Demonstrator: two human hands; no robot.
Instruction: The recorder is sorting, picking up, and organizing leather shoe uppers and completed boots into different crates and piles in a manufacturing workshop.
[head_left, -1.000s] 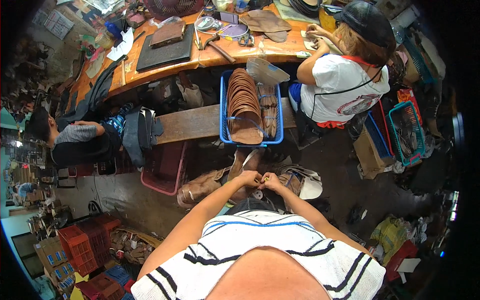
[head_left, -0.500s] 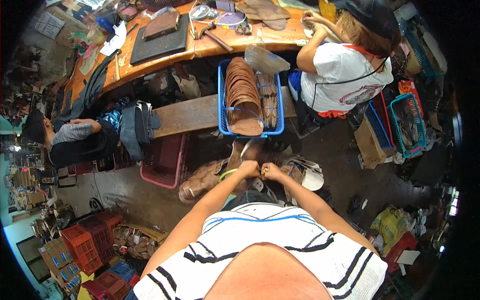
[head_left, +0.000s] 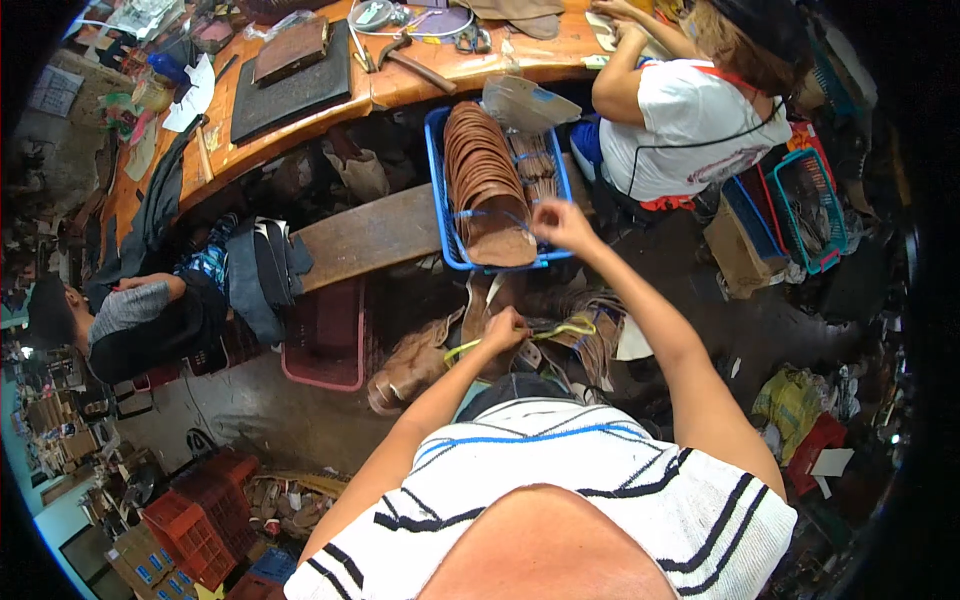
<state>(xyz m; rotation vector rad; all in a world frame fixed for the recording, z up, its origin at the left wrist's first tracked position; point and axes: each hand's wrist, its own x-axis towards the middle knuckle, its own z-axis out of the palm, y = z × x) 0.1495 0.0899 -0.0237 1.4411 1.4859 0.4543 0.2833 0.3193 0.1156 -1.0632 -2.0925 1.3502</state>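
Note:
My left hand [head_left: 507,328] is closed on a thin yellow-green strap [head_left: 572,327], which shows on both sides of the fist. Brown leather pieces [head_left: 415,372] lie below and beside that hand, some with pale undersides. My right hand [head_left: 563,226] is raised over the near right rim of a blue plastic basket [head_left: 432,190]; motion blurs its fingers, so I cannot make out whether they hold anything. Inside the basket is a long row of overlapping brown leather pieces [head_left: 483,165], with a blue tie across its near end. Smaller bundled pieces [head_left: 535,165] fill the right side.
A wooden bench [head_left: 370,228] supports the basket. Beyond stands an orange worktable [head_left: 410,92] with a hammer [head_left: 418,66] and a black slab [head_left: 290,110]. One person [head_left: 690,130] works at right, another [head_left: 140,310] sits at left. A pink crate [head_left: 325,345] is under the bench.
My right hand has left my left hand and the strap, moving forward and right to the basket's rim. My left hand stays low with the strap, now spread out to its right.

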